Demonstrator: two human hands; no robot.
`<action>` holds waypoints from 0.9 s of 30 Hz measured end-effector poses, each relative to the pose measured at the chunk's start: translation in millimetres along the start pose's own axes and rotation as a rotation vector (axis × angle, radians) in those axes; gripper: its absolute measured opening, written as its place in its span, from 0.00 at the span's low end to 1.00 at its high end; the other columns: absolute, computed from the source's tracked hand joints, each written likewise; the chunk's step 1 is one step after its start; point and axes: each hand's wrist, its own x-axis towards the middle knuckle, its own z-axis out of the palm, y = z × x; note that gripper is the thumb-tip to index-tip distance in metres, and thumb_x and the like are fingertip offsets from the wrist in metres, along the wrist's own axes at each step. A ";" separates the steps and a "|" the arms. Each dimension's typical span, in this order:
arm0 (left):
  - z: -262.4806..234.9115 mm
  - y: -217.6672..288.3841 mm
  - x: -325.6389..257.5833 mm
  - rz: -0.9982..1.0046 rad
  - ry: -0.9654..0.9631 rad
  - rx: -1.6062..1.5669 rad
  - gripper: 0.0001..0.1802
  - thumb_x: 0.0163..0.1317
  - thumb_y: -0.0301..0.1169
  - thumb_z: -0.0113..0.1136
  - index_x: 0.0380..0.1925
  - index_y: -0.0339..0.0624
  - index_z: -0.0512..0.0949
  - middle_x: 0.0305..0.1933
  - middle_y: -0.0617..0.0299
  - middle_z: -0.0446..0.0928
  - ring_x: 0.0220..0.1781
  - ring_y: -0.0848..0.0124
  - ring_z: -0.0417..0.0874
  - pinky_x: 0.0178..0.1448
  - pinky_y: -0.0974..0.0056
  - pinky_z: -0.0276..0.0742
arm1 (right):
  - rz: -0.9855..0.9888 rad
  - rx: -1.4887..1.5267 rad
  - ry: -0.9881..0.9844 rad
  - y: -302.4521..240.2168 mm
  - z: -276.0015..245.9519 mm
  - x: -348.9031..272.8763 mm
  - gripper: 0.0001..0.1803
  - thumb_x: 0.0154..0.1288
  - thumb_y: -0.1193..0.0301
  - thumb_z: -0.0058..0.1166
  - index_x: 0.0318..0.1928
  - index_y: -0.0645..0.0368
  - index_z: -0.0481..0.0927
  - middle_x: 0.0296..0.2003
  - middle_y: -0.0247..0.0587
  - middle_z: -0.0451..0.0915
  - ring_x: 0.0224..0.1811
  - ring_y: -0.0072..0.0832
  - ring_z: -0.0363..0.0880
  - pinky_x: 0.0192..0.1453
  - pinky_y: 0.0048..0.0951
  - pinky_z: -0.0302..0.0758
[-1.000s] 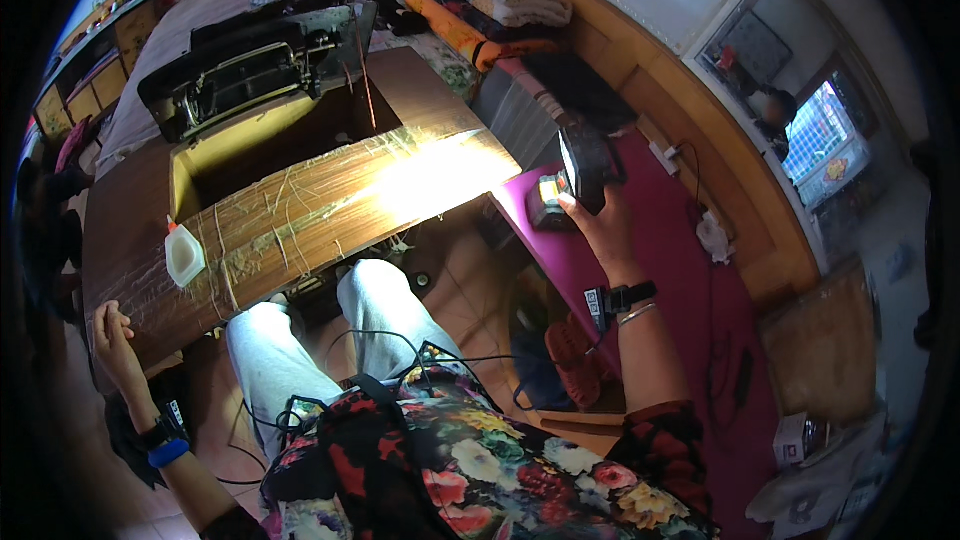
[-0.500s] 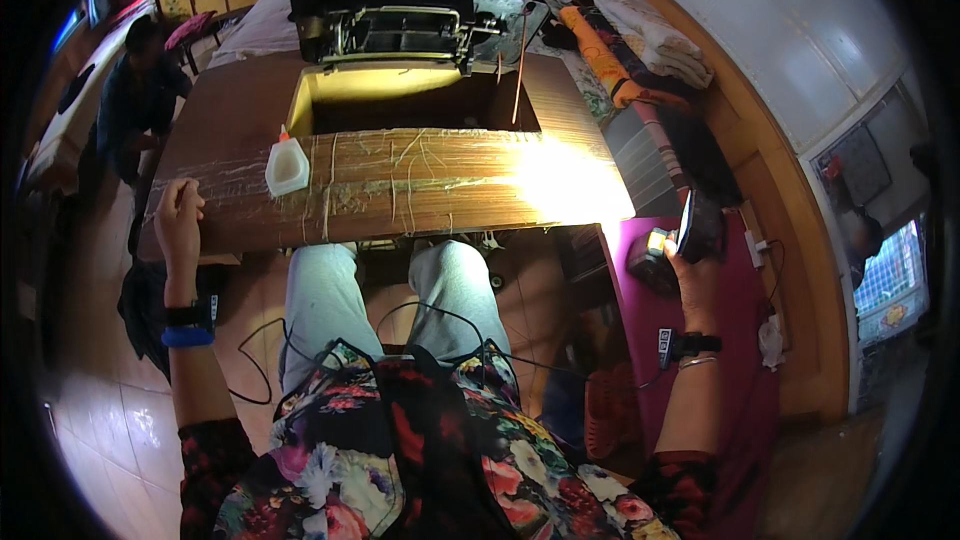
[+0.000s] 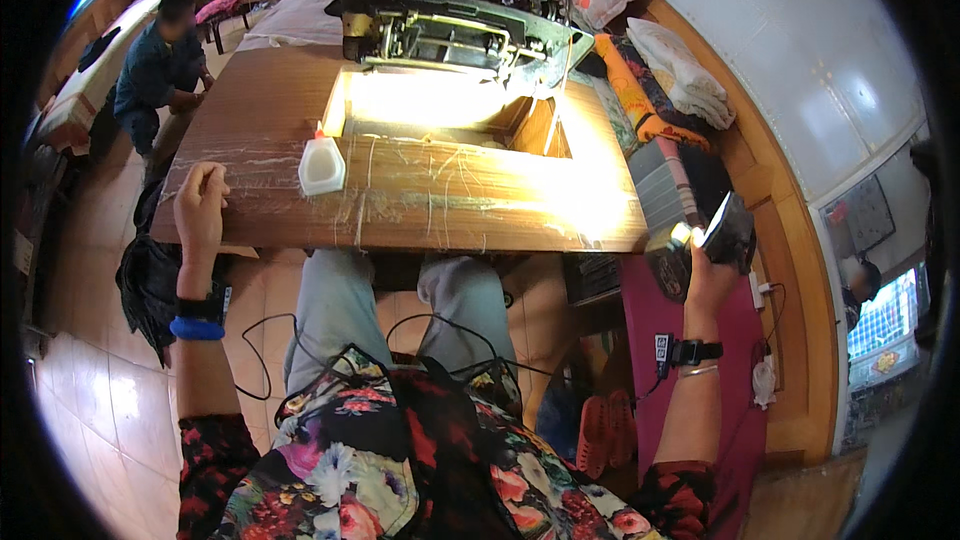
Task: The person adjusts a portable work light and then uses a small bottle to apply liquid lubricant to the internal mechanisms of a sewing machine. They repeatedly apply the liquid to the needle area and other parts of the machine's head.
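Note:
My right hand (image 3: 708, 288) grips a black torch (image 3: 735, 235) beside the table's right edge. Its lit face throws a bright beam over the tabletop and into the opening. At the left front of the worn wooden sewing table (image 3: 255, 212), my left hand (image 3: 200, 208) rests with its fingers curled in, apparently around nothing. A white oil bottle (image 3: 322, 168) with a red tip lies near the opening's front left corner. The black sewing machine head (image 3: 445, 32) is tipped back behind the opening, its metal underside rods exposed. Loose threads lie on the tabletop.
A person (image 3: 158, 75) crouches beyond the table's left side. Folded bedding (image 3: 680, 70) and a purple-covered surface (image 3: 668, 420) are at the right. Black cables (image 3: 262, 350) cross my lap. Red slippers (image 3: 605, 430) lie on the floor below. A bed (image 3: 310, 0) stands behind the table.
The torch beam has swung from the table's right front into the opening, lighting its inside wall. The whole view has shifted slightly. My left hand still rests at the table's left.

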 end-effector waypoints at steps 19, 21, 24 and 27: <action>0.5 12.2 -4.9 -0.046 0.006 0.060 0.06 0.77 0.27 0.56 0.42 0.39 0.80 0.29 0.65 0.77 0.28 0.79 0.73 0.32 0.73 0.70 | 0.006 -0.256 -0.177 -40.5 180.5 64.3 0.24 0.52 0.55 0.75 0.39 0.64 0.89 0.36 0.52 0.89 0.40 0.51 0.88 0.44 0.48 0.80; 0.6 12.3 -5.3 -0.055 0.004 0.033 0.06 0.77 0.27 0.56 0.42 0.39 0.81 0.29 0.65 0.77 0.28 0.79 0.73 0.33 0.73 0.70 | -0.018 -0.277 -0.231 -41.4 176.4 65.1 0.24 0.54 0.55 0.75 0.40 0.64 0.88 0.37 0.51 0.89 0.41 0.49 0.88 0.44 0.46 0.80; -0.7 10.6 -5.6 -0.023 0.004 0.033 0.06 0.77 0.28 0.56 0.42 0.39 0.81 0.29 0.66 0.76 0.28 0.79 0.72 0.33 0.73 0.70 | -0.011 0.008 -0.370 -50.0 166.1 64.8 0.24 0.59 0.56 0.75 0.43 0.64 0.87 0.39 0.45 0.89 0.41 0.40 0.88 0.47 0.42 0.80; 0.2 6.2 -6.3 -0.026 -0.005 0.033 0.06 0.77 0.29 0.56 0.42 0.40 0.81 0.31 0.66 0.77 0.30 0.80 0.72 0.34 0.73 0.69 | -0.018 0.326 -0.396 -63.9 154.8 59.3 0.24 0.62 0.55 0.74 0.48 0.61 0.84 0.43 0.34 0.85 0.44 0.28 0.83 0.53 0.36 0.78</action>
